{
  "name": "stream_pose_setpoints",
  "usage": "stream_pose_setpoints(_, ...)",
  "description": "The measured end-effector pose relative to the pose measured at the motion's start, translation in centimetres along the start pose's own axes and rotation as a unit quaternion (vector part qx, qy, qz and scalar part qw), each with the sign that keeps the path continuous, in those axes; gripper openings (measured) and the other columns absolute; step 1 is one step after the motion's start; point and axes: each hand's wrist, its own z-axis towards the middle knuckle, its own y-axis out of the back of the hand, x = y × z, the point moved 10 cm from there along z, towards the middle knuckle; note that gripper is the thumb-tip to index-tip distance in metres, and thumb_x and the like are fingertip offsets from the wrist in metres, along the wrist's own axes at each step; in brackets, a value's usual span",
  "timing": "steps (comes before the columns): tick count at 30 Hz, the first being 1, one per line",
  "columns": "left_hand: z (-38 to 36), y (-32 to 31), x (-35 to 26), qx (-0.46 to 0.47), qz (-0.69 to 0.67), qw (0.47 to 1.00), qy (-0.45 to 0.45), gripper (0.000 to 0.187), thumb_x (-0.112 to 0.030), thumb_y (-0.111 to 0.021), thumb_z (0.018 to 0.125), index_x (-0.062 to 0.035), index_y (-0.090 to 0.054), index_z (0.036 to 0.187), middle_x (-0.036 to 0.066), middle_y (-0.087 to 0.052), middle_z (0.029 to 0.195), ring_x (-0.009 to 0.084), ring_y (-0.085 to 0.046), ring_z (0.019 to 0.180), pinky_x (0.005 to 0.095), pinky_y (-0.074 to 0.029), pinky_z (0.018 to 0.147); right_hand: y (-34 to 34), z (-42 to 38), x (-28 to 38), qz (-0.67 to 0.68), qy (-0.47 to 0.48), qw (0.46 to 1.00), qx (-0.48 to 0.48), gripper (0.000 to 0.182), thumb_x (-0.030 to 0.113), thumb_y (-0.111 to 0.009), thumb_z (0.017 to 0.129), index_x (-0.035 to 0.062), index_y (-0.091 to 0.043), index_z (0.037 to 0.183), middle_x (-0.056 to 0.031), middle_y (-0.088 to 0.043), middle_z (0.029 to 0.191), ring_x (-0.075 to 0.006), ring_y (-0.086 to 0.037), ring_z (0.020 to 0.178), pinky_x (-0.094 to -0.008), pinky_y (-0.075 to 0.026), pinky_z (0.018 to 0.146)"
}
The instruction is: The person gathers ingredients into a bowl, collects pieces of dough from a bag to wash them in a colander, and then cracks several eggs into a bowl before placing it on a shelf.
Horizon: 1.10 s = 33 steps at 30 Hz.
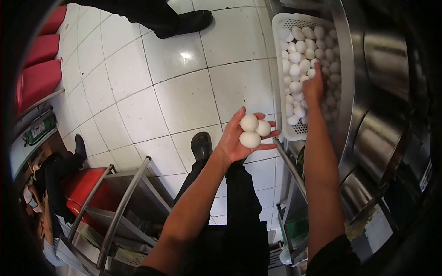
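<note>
Three white eggs (250, 140) rest on the upturned palm of my left hand (237, 138), whose fingers are spread around them above the tiled floor. A white perforated basket (301, 136) at the upper right holds several white eggs (295, 57). Over that basket reaches my right hand (314, 87), its fingertips among the eggs. Its fingers are bent together at an egg, but whether they grip one is hard to make out.
Steel pots (374, 133) stand right of the basket. Metal rails (123, 207) and a red container (90, 191) are at the lower left. A person's shoe (189, 24) is at the top; another person sits at far left. Red bins (41, 78) line the upper left.
</note>
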Motion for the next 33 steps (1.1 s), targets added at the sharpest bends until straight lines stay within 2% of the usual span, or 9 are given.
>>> stream_pose_setpoints(7, 0.0, -0.8, -0.6, 0.020, -0.020, 0.999, -0.017, 0.056, -0.060, -0.044, 0.090, -0.0105, -0.060, 0.110, 0.024, -0.050, 0.128, 0.0454, -0.037, 0.129, 0.0679, -0.030, 0.102, -0.8, 0.4, -1.9, 0.060, -0.037, 0.993, 0.094, 0.049, 0.004, -0.055, 0.076, 0.0197, -0.058, 0.123, -0.0216, -0.056, 0.117, -0.0375, -0.055, 0.106, -0.0457, -0.044, 0.092)
stream_pose_setpoints(10, -0.4, -0.7, -0.8, -0.010, -0.014, 0.999, -0.031, 0.056, -0.061, -0.044, 0.090, -0.0109, -0.060, 0.109, 0.025, -0.049, 0.128, 0.0450, -0.036, 0.129, 0.0699, -0.026, 0.102, 1.1, 0.0, -2.4, 0.044, -0.074, 0.996, -0.011, 0.048, 0.001, -0.054, 0.075, 0.0116, -0.058, 0.122, -0.0174, -0.062, 0.113, -0.0317, -0.059, 0.106, -0.0398, -0.046, 0.093)
stream_pose_setpoints(19, -0.9, -1.5, -1.9, 0.038, -0.030, 0.998, -0.041, 0.057, -0.061, -0.042, 0.090, -0.0132, -0.057, 0.117, 0.025, -0.044, 0.134, 0.0450, -0.029, 0.133, 0.0727, -0.022, 0.102, 0.4, -0.1, -4.5, 0.094, -0.088, 0.991, -0.037, 0.043, 0.010, -0.057, 0.079, 0.0094, -0.056, 0.123, -0.0207, -0.055, 0.124, -0.0345, -0.051, 0.117, -0.0411, -0.043, 0.096)
stream_pose_setpoints(22, -1.0, -2.1, -2.3, 0.058, -0.027, 0.997, -0.042, 0.057, -0.062, -0.041, 0.090, -0.0164, -0.056, 0.120, 0.023, -0.042, 0.137, 0.0456, -0.026, 0.135, 0.0739, -0.021, 0.101, 5.4, -2.7, -1.8, 0.216, -0.100, 0.965, -0.112, 0.046, 0.013, -0.060, 0.079, 0.0055, -0.055, 0.124, -0.0206, -0.055, 0.126, -0.0342, -0.054, 0.114, -0.0395, -0.043, 0.096)
stream_pose_setpoints(23, -0.9, -2.1, -2.5, 0.060, -0.032, 0.997, -0.045, 0.058, -0.063, -0.041, 0.089, -0.0172, -0.056, 0.121, 0.022, -0.041, 0.138, 0.0457, -0.025, 0.135, 0.0742, -0.020, 0.101, 8.5, -4.4, 0.6, 0.174, -0.081, 0.973, -0.127, 0.047, 0.011, -0.064, 0.078, 0.0027, -0.056, 0.124, -0.0165, -0.059, 0.120, -0.0293, -0.062, 0.099, -0.0367, -0.048, 0.088)
stream_pose_setpoints(25, -0.2, -2.4, -2.6, 0.066, -0.042, 0.996, -0.046, 0.059, -0.065, -0.041, 0.088, -0.0187, -0.056, 0.122, 0.021, -0.040, 0.140, 0.0459, -0.024, 0.135, 0.0748, -0.020, 0.100, 9.7, -8.7, 3.2, 0.439, -0.218, 0.871, 0.023, 0.047, 0.005, -0.065, 0.077, 0.0013, -0.056, 0.124, -0.0123, -0.061, 0.115, -0.0205, -0.063, 0.086, -0.0315, -0.053, 0.074)
stream_pose_setpoints(27, 0.5, -3.0, -2.7, 0.087, -0.048, 0.994, -0.038, 0.063, -0.068, -0.043, 0.085, -0.0194, -0.056, 0.123, 0.020, -0.039, 0.141, 0.0454, -0.027, 0.134, 0.0746, -0.020, 0.100, 12.0, -13.4, 6.5, 0.453, -0.275, 0.838, 0.129, 0.046, 0.000, -0.066, 0.077, -0.0001, -0.057, 0.122, -0.0093, -0.060, 0.110, -0.0131, -0.060, 0.085, -0.0261, -0.053, 0.067)
stream_pose_setpoints(30, 1.0, -3.4, -1.7, 0.102, -0.037, 0.994, -0.023, 0.070, -0.073, -0.045, 0.081, -0.0206, -0.054, 0.126, 0.020, -0.035, 0.143, 0.0434, -0.033, 0.130, 0.0707, -0.023, 0.102, 11.7, -19.1, 10.1, 0.537, -0.333, 0.727, 0.267, 0.050, 0.003, -0.064, 0.079, -0.0006, -0.048, 0.127, -0.0124, -0.058, 0.112, -0.0190, -0.063, 0.088, -0.0283, -0.059, 0.061)
stream_pose_setpoints(33, 1.0, -3.5, -0.2, 0.148, -0.030, 0.989, 0.006, 0.072, -0.073, -0.045, 0.081, -0.0210, -0.052, 0.130, 0.023, -0.032, 0.144, 0.0426, -0.035, 0.129, 0.0637, -0.028, 0.105, 10.6, -21.2, 10.7, 0.493, -0.314, 0.747, 0.317, 0.048, 0.012, -0.059, 0.085, -0.0010, -0.044, 0.129, -0.0179, -0.056, 0.111, -0.0269, -0.060, 0.097, -0.0374, -0.054, 0.074)
